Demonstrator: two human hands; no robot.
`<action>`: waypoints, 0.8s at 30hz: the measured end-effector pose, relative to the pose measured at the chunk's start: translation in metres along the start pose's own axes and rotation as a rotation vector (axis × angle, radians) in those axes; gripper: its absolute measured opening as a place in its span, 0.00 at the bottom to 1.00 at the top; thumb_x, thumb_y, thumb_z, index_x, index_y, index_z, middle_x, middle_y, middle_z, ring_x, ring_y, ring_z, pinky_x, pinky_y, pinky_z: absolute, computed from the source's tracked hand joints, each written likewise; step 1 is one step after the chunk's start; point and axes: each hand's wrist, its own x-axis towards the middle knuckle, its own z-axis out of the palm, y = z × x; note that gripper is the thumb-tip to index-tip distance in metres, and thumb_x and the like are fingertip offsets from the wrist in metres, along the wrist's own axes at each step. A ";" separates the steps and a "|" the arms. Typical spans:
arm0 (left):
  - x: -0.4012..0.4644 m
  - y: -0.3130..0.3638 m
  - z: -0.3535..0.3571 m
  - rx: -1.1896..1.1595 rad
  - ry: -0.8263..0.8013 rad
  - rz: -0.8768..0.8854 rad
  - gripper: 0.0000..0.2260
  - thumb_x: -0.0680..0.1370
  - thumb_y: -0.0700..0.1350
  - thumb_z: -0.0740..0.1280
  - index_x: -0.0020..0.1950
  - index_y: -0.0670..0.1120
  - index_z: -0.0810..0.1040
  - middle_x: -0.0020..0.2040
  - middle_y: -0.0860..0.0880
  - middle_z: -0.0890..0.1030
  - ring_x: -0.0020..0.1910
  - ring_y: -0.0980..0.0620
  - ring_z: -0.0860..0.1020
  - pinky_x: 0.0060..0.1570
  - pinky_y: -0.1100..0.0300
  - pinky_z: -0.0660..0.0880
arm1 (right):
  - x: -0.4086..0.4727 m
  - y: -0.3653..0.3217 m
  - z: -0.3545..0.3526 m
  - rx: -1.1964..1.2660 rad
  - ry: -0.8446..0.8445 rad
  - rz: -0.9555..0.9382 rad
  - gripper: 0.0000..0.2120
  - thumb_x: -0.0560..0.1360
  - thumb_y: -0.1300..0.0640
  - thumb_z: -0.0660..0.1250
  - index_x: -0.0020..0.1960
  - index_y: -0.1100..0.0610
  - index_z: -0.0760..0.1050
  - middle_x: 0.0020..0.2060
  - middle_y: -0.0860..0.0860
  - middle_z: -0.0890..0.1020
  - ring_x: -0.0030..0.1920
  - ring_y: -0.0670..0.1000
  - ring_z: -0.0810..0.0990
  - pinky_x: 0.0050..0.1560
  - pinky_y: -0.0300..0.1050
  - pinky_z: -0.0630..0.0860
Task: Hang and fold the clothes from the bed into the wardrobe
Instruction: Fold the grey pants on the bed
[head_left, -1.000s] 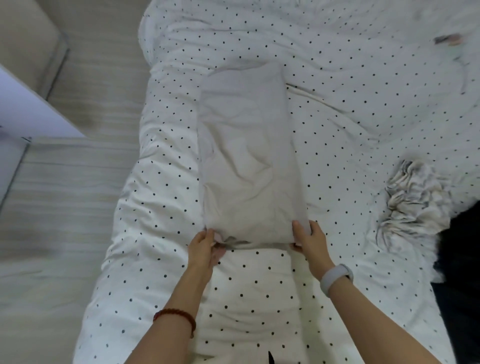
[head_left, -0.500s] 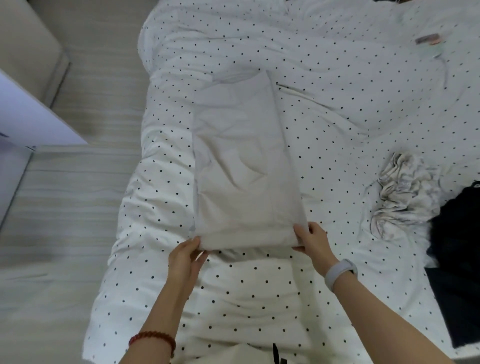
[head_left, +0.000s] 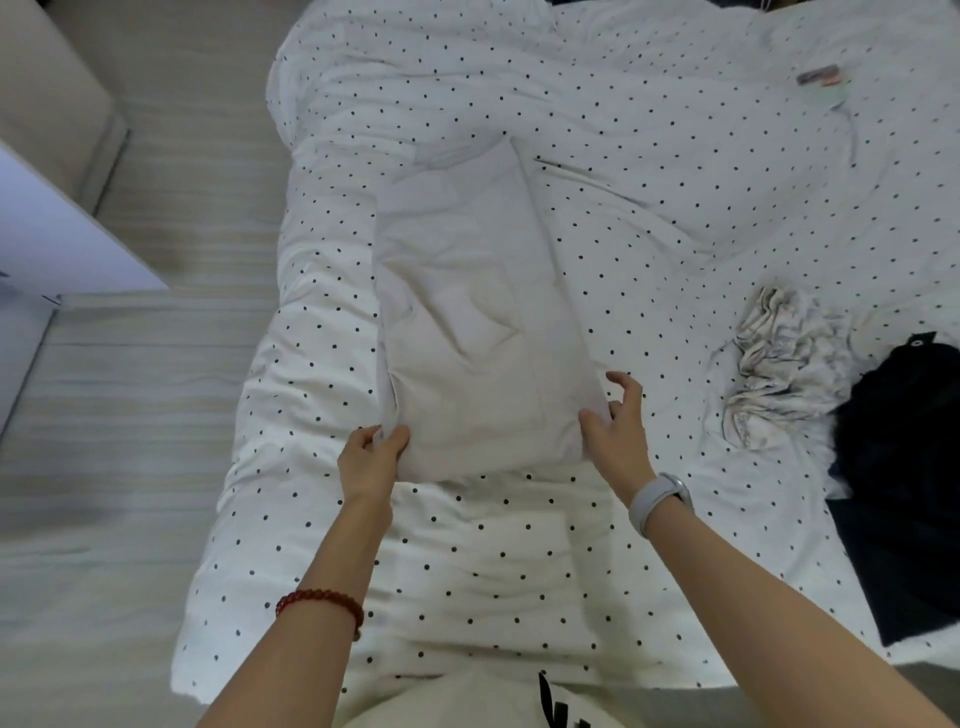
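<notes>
Gripping the folded beige garment (head_left: 478, 332) at its near-left corner, left hand (head_left: 370, 457) pinches cloth; right hand (head_left: 615, 431) touches the near-right corner, fingers loosely spread. Garment lies mid-bed (head_left: 519, 545). Soft, light, floppy: take both near corners.

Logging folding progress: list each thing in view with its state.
Beige garment: folded into a long strip, flat on bed.
Left hand: pinching garment's near left corner.
Right hand: thumb on near right corner, fingers spread.
Crumpled white garment: unfolded, bunched.
Dark garment: unfolded, at bed's edge.
</notes>
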 end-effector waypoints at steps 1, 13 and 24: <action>-0.006 -0.004 -0.005 0.014 -0.007 -0.001 0.11 0.74 0.41 0.69 0.54 0.42 0.74 0.53 0.45 0.77 0.52 0.46 0.75 0.57 0.49 0.74 | -0.007 0.002 -0.004 -0.041 -0.021 -0.043 0.20 0.76 0.65 0.59 0.63 0.49 0.60 0.35 0.51 0.70 0.33 0.50 0.70 0.34 0.42 0.68; -0.126 -0.111 -0.069 0.134 -0.094 -0.171 0.06 0.73 0.37 0.70 0.44 0.39 0.73 0.42 0.41 0.77 0.39 0.45 0.75 0.38 0.56 0.73 | -0.138 0.093 -0.069 -0.202 -0.265 0.069 0.07 0.75 0.63 0.64 0.53 0.59 0.74 0.48 0.52 0.76 0.49 0.51 0.74 0.48 0.41 0.69; -0.184 -0.112 -0.098 -0.138 -0.261 -0.088 0.10 0.77 0.39 0.65 0.58 0.47 0.75 0.50 0.46 0.80 0.43 0.51 0.79 0.38 0.59 0.76 | -0.172 0.079 -0.112 0.434 -0.278 0.416 0.13 0.75 0.72 0.55 0.48 0.66 0.77 0.43 0.59 0.80 0.42 0.56 0.78 0.38 0.43 0.79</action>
